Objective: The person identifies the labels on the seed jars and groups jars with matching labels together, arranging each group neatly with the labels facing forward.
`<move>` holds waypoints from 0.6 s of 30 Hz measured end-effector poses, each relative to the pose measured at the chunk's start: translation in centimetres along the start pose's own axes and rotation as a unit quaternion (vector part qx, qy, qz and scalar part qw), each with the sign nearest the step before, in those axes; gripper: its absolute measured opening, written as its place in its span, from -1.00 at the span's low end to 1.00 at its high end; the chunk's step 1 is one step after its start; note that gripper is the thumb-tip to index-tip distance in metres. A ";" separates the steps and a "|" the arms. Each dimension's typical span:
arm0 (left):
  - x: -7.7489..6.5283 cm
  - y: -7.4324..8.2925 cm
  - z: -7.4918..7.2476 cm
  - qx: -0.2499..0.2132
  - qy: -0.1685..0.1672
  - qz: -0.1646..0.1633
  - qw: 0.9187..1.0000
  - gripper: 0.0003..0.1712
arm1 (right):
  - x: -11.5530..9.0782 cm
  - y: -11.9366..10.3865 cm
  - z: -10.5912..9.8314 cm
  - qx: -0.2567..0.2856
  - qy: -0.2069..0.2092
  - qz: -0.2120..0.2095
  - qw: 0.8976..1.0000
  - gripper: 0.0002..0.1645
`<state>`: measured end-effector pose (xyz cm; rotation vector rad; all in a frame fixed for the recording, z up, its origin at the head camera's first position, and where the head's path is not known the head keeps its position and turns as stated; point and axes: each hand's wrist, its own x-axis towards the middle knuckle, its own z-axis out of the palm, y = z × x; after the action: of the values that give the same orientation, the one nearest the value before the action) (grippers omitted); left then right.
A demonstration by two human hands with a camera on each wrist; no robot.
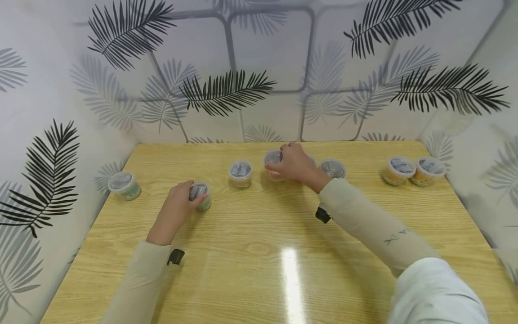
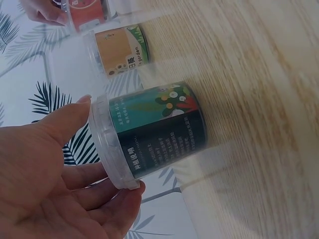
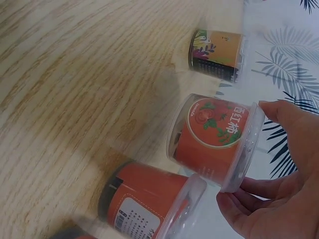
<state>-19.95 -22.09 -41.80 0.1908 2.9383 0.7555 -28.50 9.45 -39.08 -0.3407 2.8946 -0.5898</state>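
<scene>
My left hand grips the lid of a clear plastic tub with a green label, thumb on one side and fingers on the other. The tub stands on the table, left of the middle. Further back, my right hand holds a tub with a red label and tomato picture by its lid rim. Right beside that one is another red-labelled tub, mostly hidden by the right hand in the head view. Between the two hands stands an orange-labelled tub.
A green-labelled tub stands near the left edge of the wooden table. Another lidded tub is just right of my right hand. Two orange-labelled tubs, one nearer and one outer, stand at the right. Leaf-patterned walls enclose the table.
</scene>
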 end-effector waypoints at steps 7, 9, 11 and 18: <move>0.1 0.2 -0.1 -0.003 -0.004 -0.001 1.000 -0.23 | 0.2 0.0 0.6 -0.007 -0.008 0.007 1.000 -0.06; 0.1 0.3 -0.2 -0.002 -0.004 0.000 1.000 -0.23 | 0.3 -0.1 0.6 -0.010 -0.010 0.008 1.000 -0.06; 0.1 0.3 -0.2 -0.001 -0.004 0.000 1.000 -0.23 | 0.3 -0.1 0.8 -0.017 -0.005 0.005 1.000 -0.07; -0.1 0.1 -0.2 -0.006 -0.007 -0.008 1.000 -0.22 | 0.3 -0.4 1.7 -0.031 -0.003 0.001 1.000 -0.10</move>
<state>-19.91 -22.11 -41.53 0.1711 2.9177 0.7671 -28.31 8.39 -40.53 -0.3481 2.9111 -0.4998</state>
